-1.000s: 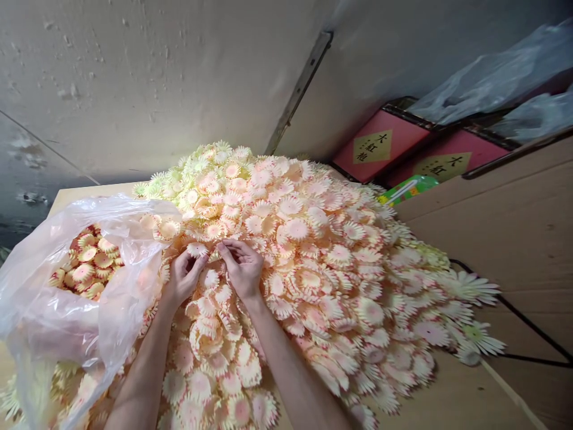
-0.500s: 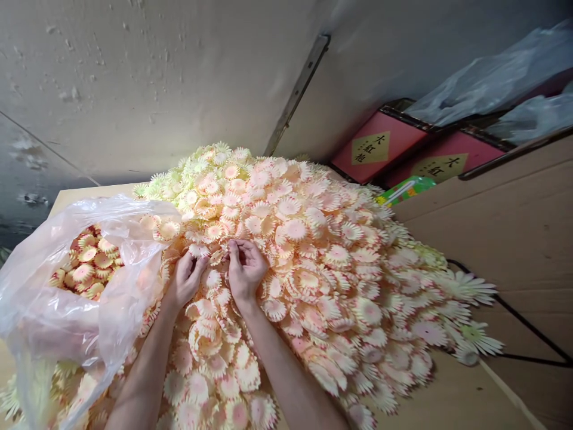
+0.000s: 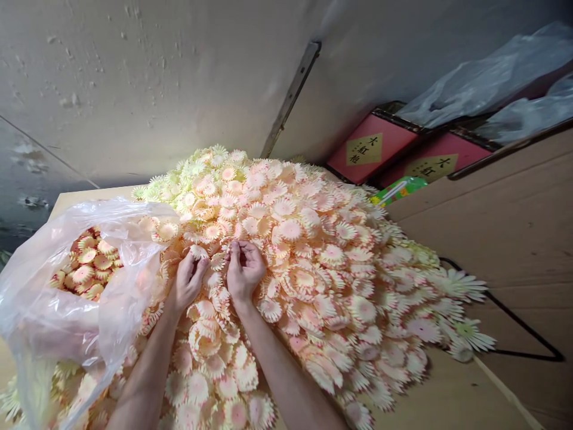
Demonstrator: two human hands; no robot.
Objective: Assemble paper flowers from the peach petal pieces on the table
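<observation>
A big heap of pale pink and cream fabric flower heads (image 3: 313,269) covers the table. My left hand (image 3: 188,280) rests on the heap near its middle, its fingers pinching one small flower head (image 3: 198,251). My right hand (image 3: 244,269) sits just beside it, fingers curled and pinched together over flower pieces in the pile; what it holds is hidden. The two hands almost touch.
A clear plastic bag (image 3: 67,298) with orange-tinted flower heads lies open at the left. Flat brown cardboard (image 3: 501,227) leans at the right, with a black wire (image 3: 514,316) across it. Two red boxes (image 3: 371,146) and plastic sheeting (image 3: 483,77) stand behind, against the wall.
My right hand has turned and curled its fingers in, drawing slightly away from the left hand. The left hand stays pinched on the small flower head.
</observation>
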